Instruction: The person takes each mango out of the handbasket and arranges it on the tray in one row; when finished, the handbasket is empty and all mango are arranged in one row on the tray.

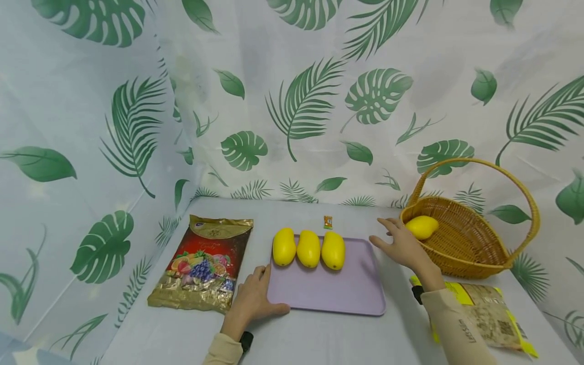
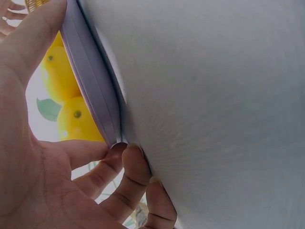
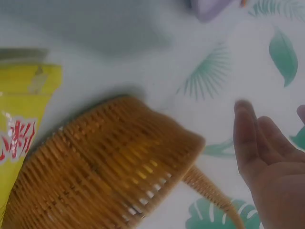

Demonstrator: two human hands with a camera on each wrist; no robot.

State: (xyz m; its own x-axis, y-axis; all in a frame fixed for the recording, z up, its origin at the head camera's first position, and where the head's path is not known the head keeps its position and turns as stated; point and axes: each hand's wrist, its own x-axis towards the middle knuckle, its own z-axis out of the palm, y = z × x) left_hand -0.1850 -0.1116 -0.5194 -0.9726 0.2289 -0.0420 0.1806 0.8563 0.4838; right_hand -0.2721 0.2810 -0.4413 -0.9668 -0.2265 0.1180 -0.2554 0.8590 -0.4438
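A lilac tray [image 1: 326, 291] lies on the table, with three yellow mangoes [image 1: 308, 249] side by side along its far left part. My left hand [image 1: 255, 299] holds the tray's near left corner, thumb along the front rim and fingers at the left side. In the left wrist view, the thumb and curled fingers [image 2: 136, 164] touch the tray edge [image 2: 90, 76]. Between the tray and the wicker basket [image 1: 461, 238], my right hand [image 1: 401, 246] is held with fingers extended and nothing in it. One more mango [image 1: 422, 227] sits inside the basket at its left end.
A red and gold candy bag [image 1: 205, 263] lies left of the tray. Behind the tray is a small wrapped candy [image 1: 328, 222]. A yellow-edged packet [image 1: 493, 314] lies in front of the basket, partly under my right forearm. Leaf-patterned cloth [image 1: 301, 101] hangs behind.
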